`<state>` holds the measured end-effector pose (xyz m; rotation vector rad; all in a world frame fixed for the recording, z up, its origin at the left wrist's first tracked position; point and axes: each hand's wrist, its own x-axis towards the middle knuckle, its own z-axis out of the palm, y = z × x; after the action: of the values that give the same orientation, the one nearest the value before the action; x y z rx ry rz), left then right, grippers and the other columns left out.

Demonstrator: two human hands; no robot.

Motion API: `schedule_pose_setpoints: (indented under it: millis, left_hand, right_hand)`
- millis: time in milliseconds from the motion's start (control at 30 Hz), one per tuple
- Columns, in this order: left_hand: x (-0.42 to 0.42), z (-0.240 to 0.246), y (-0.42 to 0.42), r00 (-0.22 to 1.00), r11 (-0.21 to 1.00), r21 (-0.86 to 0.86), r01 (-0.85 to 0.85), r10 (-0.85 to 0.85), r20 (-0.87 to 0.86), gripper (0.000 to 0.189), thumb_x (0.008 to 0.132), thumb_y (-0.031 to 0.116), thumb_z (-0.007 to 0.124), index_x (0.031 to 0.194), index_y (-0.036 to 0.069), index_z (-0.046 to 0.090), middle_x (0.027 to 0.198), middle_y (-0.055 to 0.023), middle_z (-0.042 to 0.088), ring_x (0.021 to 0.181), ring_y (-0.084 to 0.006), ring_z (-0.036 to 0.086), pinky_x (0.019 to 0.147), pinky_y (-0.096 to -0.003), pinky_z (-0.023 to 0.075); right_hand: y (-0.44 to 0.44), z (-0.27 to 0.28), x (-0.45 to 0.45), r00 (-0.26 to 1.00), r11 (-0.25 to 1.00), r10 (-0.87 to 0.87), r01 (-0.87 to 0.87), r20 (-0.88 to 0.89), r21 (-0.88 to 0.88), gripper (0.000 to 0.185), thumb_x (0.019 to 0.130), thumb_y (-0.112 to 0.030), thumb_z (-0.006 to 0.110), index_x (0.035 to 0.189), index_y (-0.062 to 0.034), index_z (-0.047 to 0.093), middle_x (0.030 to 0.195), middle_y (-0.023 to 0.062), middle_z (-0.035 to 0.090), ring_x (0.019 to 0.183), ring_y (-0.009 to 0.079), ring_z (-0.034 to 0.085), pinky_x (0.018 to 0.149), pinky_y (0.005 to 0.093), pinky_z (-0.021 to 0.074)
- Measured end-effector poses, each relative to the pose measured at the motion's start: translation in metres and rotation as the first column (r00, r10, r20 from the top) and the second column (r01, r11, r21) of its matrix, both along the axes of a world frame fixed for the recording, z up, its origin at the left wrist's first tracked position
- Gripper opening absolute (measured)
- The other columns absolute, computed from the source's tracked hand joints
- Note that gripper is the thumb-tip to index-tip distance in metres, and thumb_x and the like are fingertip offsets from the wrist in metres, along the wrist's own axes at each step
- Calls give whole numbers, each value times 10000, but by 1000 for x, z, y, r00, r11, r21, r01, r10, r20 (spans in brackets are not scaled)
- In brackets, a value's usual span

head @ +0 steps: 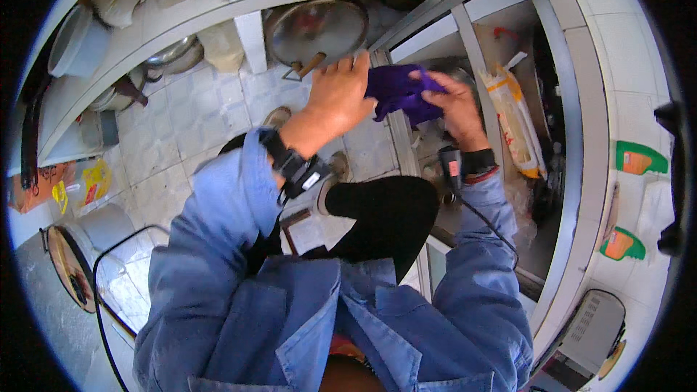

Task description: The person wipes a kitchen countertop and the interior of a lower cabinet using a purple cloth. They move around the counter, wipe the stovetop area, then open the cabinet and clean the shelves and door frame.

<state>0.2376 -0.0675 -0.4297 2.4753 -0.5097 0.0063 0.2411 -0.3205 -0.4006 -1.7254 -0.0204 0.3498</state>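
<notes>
A dark purple cloth (402,92) hangs bunched between my two hands, in front of an open low cabinet. My left hand (340,95) is at the cloth's left end, back of the hand up; its fingertips are partly out of sight, so its hold on the cloth is not plain. My right hand (454,103) pinches the cloth's right part between thumb and fingers. Just beyond my left hand a large round metal lid (317,30) with a wooden handle (311,64) leans under the shelf.
A white-framed cabinet (474,43) on the right holds a long plastic packet (514,120). At the upper left, a shelf edge (179,22) runs over a metal pot (174,57) and a bag (222,46). A lidded bucket (71,269) stands lower left, beside a black cable (97,294).
</notes>
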Motion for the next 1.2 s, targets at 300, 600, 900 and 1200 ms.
schedule_pose_setpoints:
  millis: [300,600,900,1200]
  left_hand:
    - [-6,-9,-11,906,583,-807,93,-385,-173,715,777,358,786,1300,-52,522,1142,-187,669,1066,-291,644,933,-371,492]
    - [-10,-5,-18,575,253,-836,-487,-628,-525,252,927,223,659,1085,27,655,964,-33,669,800,-127,641,658,-268,510]
    - [-6,-20,-16,817,630,-774,-65,-412,-404,478,890,350,688,1226,16,628,1105,-135,693,1057,-252,650,908,-363,508]
    - [-1,-7,-5,883,849,-510,136,-337,-326,352,859,303,663,1056,13,643,1042,-195,680,988,-370,648,850,-436,507]
  right_hand:
    - [22,50,-48,991,918,-115,134,-74,373,445,901,-31,572,1344,0,552,1274,118,624,1145,218,615,1021,349,463]
    - [65,17,-72,838,830,188,143,512,-540,856,741,-46,746,1499,-61,348,1483,189,400,1379,295,381,1137,385,305]
    - [7,11,20,586,395,422,569,692,-721,670,681,101,636,1313,-105,553,1259,209,564,1150,395,554,965,467,469]
    - [-106,37,215,549,-217,657,795,517,-567,205,844,-162,562,984,-40,649,1070,144,588,979,317,561,785,444,468]
